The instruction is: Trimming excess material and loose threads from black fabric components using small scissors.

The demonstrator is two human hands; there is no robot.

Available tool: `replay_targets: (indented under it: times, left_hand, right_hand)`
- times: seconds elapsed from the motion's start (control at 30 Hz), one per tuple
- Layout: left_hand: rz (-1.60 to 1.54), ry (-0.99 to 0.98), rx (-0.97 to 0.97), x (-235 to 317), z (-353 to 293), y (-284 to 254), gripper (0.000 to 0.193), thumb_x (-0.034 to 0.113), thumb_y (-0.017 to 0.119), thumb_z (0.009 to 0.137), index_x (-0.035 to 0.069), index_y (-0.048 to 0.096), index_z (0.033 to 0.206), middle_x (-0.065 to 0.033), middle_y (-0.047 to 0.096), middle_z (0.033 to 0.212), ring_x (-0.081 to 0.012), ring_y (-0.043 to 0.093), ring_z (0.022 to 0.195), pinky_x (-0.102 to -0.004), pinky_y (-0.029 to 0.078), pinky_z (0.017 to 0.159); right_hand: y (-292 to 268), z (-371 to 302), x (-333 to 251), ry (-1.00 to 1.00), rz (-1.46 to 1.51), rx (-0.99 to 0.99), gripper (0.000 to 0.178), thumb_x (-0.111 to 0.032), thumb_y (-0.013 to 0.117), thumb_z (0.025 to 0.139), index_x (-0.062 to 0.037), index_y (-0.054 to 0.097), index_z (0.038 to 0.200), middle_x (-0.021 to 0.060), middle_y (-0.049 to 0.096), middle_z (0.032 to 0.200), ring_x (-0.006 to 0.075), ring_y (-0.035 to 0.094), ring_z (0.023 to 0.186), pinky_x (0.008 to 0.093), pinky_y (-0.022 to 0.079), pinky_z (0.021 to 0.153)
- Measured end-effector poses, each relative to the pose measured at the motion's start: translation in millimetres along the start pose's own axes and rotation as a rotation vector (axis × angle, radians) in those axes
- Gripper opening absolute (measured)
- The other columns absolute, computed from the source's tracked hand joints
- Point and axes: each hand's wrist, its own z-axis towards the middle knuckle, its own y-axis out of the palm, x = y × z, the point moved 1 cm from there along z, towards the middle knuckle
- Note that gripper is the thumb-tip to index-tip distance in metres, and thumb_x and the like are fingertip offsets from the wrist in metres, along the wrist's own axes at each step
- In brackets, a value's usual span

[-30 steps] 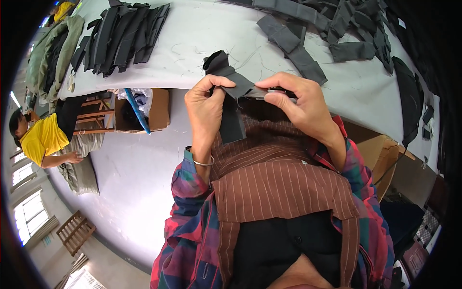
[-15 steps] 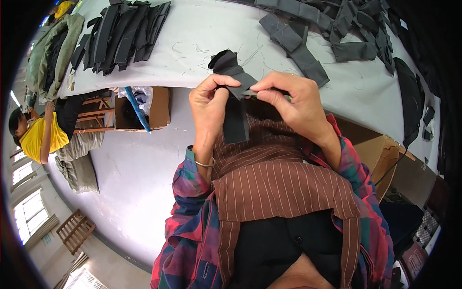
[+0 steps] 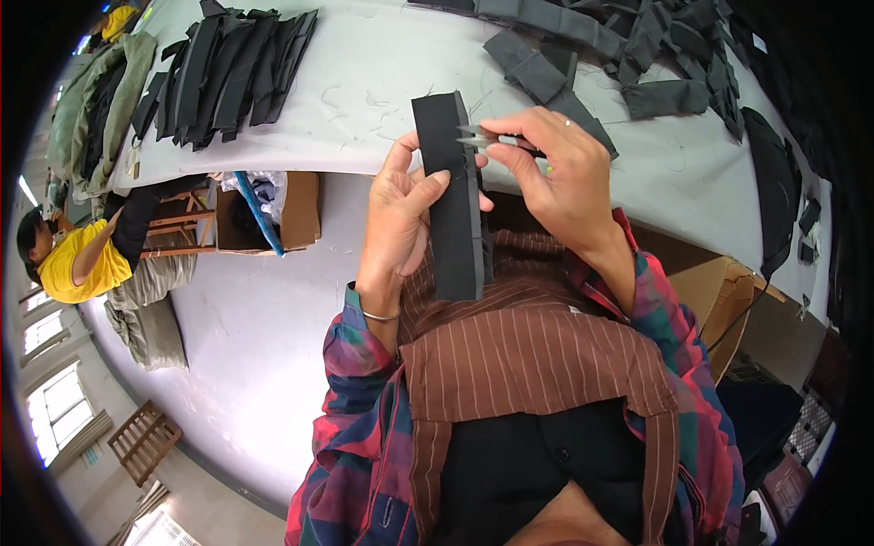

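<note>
A folded black fabric strip (image 3: 448, 214) stands lengthwise in front of me, with a sewn edge along its right side. My left hand (image 3: 398, 205) is closed on it, thumb on the front face and fingers behind, their tips showing past the right edge. In my right hand (image 3: 560, 173) is a small pair of thread snips (image 3: 475, 138), its pointed blades apart and directed left at the strip's upper right edge. Whether the blades touch the fabric I cannot tell.
On the pale table (image 3: 382, 55) lie a row of black strips (image 3: 228, 73) at the left and a heap of black pieces (image 3: 655, 55) at the right. Below are cardboard boxes (image 3: 300, 214). A person in a yellow top (image 3: 86, 259) sits at the far left.
The strip has gone from bunched and bent to straight and flat in my left hand. My right hand has drawn slightly up and away, and the snips' blades now show.
</note>
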Motion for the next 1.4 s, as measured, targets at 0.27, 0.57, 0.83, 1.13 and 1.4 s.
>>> replay_targets:
  times: [0.27, 0.57, 0.83, 1.13, 1.4]
  left_hand:
    - [0.062, -0.037, -0.061, -3.8, -1.7, 7.9, 0.053, -0.005, 0.044, 0.089, 0.0, 0.027, 0.139, -0.0288, 0.062, 0.108, -0.0325, 0.07, 0.079, -0.0367, 0.061, 0.069]
    - [0.08, -0.025, -0.01, -0.8, -1.4, 2.2, 0.05, -0.003, 0.044, 0.087, -0.003, 0.03, 0.136, -0.0295, 0.061, 0.109, -0.0338, 0.069, 0.084, -0.0375, 0.06, 0.073]
    - [-0.011, -0.062, 0.01, -0.2, -2.2, 6.0, 0.05, -0.002, 0.045, 0.087, -0.001, 0.032, 0.135, -0.0283, 0.061, 0.107, -0.0322, 0.069, 0.083, -0.0339, 0.061, 0.066]
    - [-0.228, -0.15, -0.075, -5.7, -4.1, -6.5, 0.048, 0.0, 0.047, 0.089, 0.005, 0.036, 0.135, -0.0268, 0.063, 0.106, -0.0276, 0.069, 0.072, -0.0308, 0.058, 0.057]
    - [-0.376, -0.118, -0.04, -17.6, -12.8, -2.4, 0.023, 0.028, 0.046, 0.098, 0.01, 0.053, 0.11, -0.0271, 0.058, 0.117, -0.0323, 0.064, 0.077, -0.0374, 0.056, 0.065]
  right_hand:
    - [7.1, 17.0, 12.5, 0.327, 0.035, -0.126, 0.011, -0.021, 0.066, 0.084, -0.0106, 0.067, 0.089, 0.0027, 0.066, 0.076, 0.0222, 0.061, 0.061, 0.0337, 0.044, 0.054]
    - [-8.4, -13.1, 11.7, 0.17, 0.138, -0.141, 0.014, -0.018, 0.069, 0.08, -0.0098, 0.067, 0.092, 0.0057, 0.067, 0.08, 0.0226, 0.063, 0.066, 0.0325, 0.046, 0.061]
    - [-3.7, -14.9, 20.9, 0.098, -0.009, -0.181, 0.013, -0.017, 0.07, 0.079, -0.0106, 0.068, 0.09, 0.0049, 0.066, 0.077, 0.0236, 0.06, 0.066, 0.0334, 0.046, 0.063]
    - [-6.0, -20.0, 19.4, 0.181, 0.115, -0.195, 0.012, -0.015, 0.071, 0.08, -0.0092, 0.068, 0.091, 0.0045, 0.067, 0.075, 0.0165, 0.063, 0.069, 0.0265, 0.047, 0.063]
    - [-16.2, -24.1, 13.2, 0.418, 0.515, -0.015, 0.014, -0.011, 0.069, 0.086, 0.0005, 0.066, 0.094, 0.0021, 0.066, 0.084, 0.0097, 0.061, 0.079, 0.024, 0.049, 0.072]
